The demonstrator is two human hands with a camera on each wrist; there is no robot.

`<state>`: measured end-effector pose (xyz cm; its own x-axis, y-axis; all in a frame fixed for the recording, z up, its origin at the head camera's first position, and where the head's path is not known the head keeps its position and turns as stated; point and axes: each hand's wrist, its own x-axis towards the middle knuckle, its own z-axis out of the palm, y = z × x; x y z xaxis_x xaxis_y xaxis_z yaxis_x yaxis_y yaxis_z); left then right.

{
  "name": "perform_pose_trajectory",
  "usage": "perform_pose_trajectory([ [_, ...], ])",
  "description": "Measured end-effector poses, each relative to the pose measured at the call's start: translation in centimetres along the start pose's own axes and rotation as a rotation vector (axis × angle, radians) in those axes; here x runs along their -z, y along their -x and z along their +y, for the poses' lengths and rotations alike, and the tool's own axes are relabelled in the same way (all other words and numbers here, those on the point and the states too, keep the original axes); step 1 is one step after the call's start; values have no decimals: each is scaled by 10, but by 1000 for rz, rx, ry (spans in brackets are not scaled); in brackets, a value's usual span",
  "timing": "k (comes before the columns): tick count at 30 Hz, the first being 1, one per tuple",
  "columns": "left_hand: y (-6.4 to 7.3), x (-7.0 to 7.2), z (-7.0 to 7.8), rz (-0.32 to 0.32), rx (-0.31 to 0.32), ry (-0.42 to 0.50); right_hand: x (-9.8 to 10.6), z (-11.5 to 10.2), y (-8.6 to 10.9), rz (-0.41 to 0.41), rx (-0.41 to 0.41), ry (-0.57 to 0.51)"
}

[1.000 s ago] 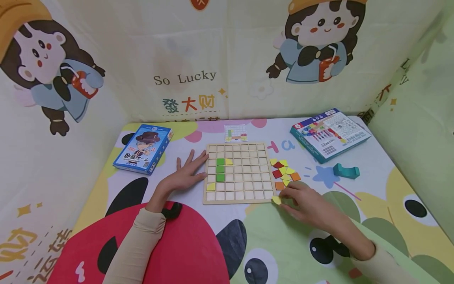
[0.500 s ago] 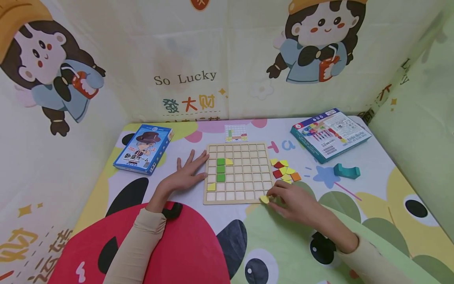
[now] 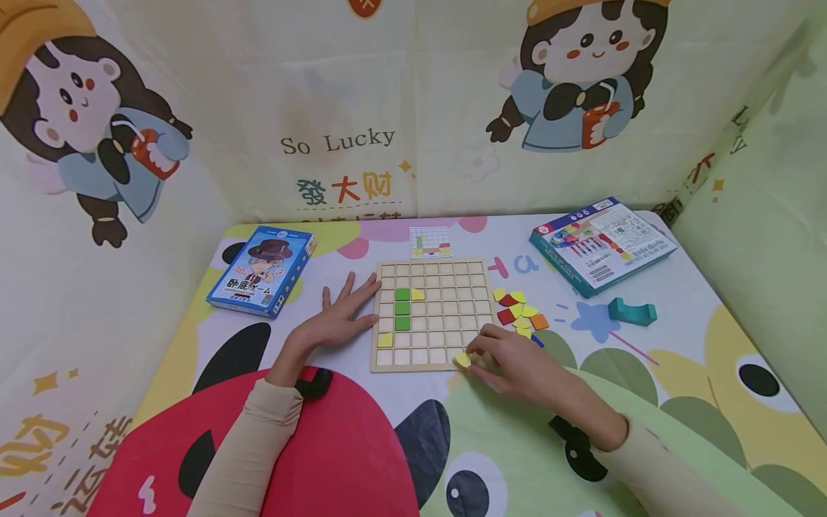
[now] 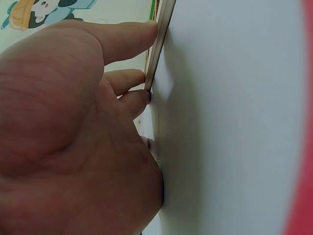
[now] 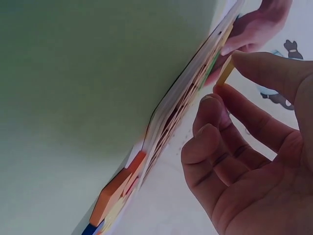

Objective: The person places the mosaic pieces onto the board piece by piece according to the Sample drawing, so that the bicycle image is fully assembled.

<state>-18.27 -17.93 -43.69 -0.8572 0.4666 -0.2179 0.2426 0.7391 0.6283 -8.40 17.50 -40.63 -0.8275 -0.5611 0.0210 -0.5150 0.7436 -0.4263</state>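
Observation:
My right hand [image 3: 517, 362] pinches a yellow tile with a rounded edge [image 3: 461, 360] between thumb and index finger, over the near right part of a wooden grid board [image 3: 434, 321]. The right wrist view shows this tile [image 5: 225, 72] edge-on at the fingertips, the other fingers curled below. With fingers spread, my left hand [image 3: 332, 324] rests against the board's left edge; thumb [image 4: 132, 41] and fingertips touch the rim in the left wrist view. Three green square tiles [image 3: 403, 308] form a column in the grid, with a yellow tile [image 3: 418, 294] beside the top one and another yellow tile [image 3: 385, 340] lower left.
Loose yellow, red, orange and blue tiles [image 3: 520, 310] lie right of the board. Behind it is a small pattern card [image 3: 429, 243]. A blue box [image 3: 261, 271] stands left, a teal-edged box [image 3: 604, 244] right, with a curved teal piece [image 3: 632, 311] in front.
My right hand has carried the yellow tile leftward, from beside the board's near right corner to over its near row, uncovering a blue tile in the pile. My left hand has stayed put.

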Motion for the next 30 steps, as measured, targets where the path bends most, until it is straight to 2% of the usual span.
perform_pose_trajectory([
  [7, -1, 0, 0, -7, 5, 0, -4, -6, -10, 20, 11, 16],
  [17, 1, 1, 0, -4, 13, -8, -12, -20, -22, 2, 46, 28],
  [30, 1, 0, 1, 0, 13, -8, -16, -38, -37, -16, 52, 23],
])
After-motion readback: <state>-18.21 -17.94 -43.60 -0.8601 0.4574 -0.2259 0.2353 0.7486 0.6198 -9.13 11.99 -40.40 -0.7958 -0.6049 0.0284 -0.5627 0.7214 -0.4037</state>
